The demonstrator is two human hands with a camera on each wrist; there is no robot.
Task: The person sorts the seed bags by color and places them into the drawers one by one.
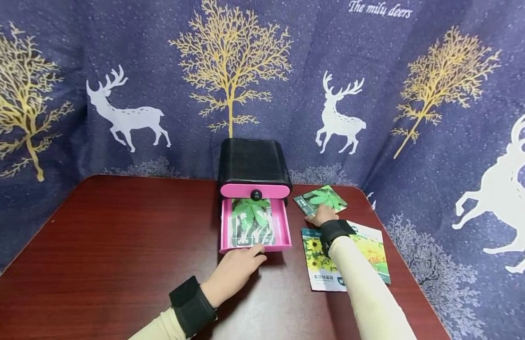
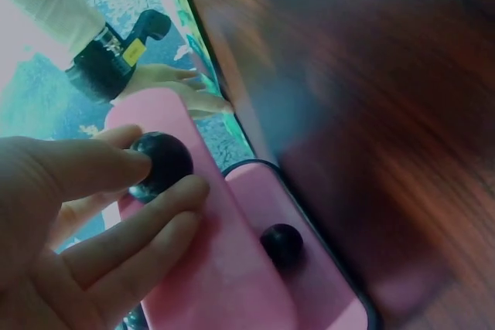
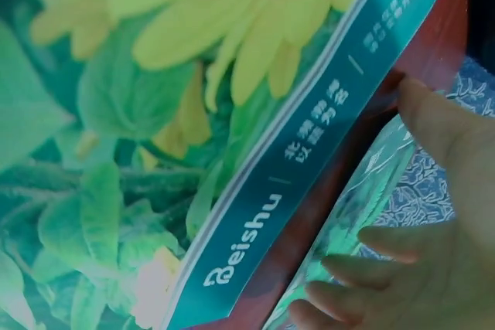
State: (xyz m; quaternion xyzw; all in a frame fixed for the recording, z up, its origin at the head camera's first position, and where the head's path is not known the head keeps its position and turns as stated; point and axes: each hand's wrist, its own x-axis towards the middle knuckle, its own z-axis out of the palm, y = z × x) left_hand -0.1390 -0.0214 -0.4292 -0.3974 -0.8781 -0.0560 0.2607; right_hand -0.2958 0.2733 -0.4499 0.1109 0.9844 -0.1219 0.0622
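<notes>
A small black cabinet (image 1: pixel 253 160) has two pink-fronted drawers; the lower drawer (image 1: pixel 286 226) is pulled out. Inside it lies a seed packet with green leaves (image 1: pixel 250 215). My left hand (image 1: pixel 236 271) pinches the lower drawer's black knob (image 2: pixel 161 166) between thumb and fingers. At the right, my right hand (image 1: pixel 323 216) reaches to a second green-leaf packet (image 1: pixel 326 196), its fingers spread over the near edge. In the right wrist view the thumb stands apart from the fingers (image 3: pixel 371 268). Whether they press on the packet is unclear.
A yellow-flower packet (image 1: pixel 319 259) lies on the table (image 1: pixel 130 245) below my right wrist. Beside it is another packet with orange and green print (image 1: pixel 373 250), partly under the sleeve. A dark blue curtain (image 1: pixel 262 94) with deer and trees hangs behind the table.
</notes>
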